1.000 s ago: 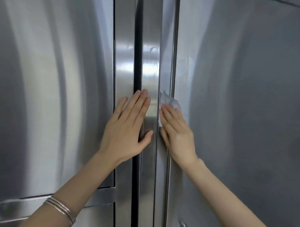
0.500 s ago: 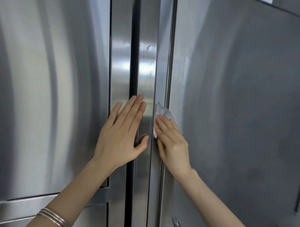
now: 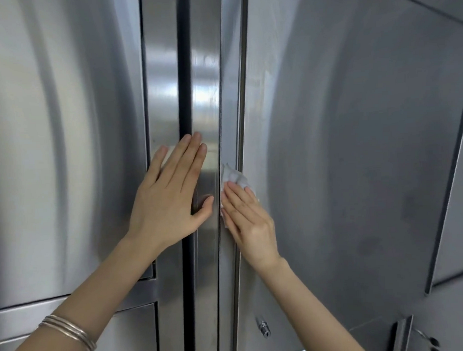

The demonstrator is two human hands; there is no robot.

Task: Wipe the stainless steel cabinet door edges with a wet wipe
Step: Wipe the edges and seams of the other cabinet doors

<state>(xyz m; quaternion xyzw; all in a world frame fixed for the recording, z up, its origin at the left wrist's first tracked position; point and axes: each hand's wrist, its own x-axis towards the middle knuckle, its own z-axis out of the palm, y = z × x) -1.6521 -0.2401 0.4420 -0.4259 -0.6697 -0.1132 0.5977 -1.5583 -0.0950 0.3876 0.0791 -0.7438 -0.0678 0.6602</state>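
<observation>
Two hands bear on the cabinet point(image 3: 66, 128). My left hand point(image 3: 171, 201) lies flat, fingers straight and nearly together, thumb out, across the dark gap point(image 3: 184, 85) between the centre strips. My right hand point(image 3: 249, 222) has straight fingers pressing the wet wipe point(image 3: 233, 175) against the edge point(image 3: 230, 96) of the right cabinet door point(image 3: 355, 144). The wipe sits bunched under my fingertips, its crumpled top showing just above them. Silver bangles point(image 3: 70, 332) ring my left forearm. A small lock point(image 3: 263, 329) sits low on that door.
</observation>
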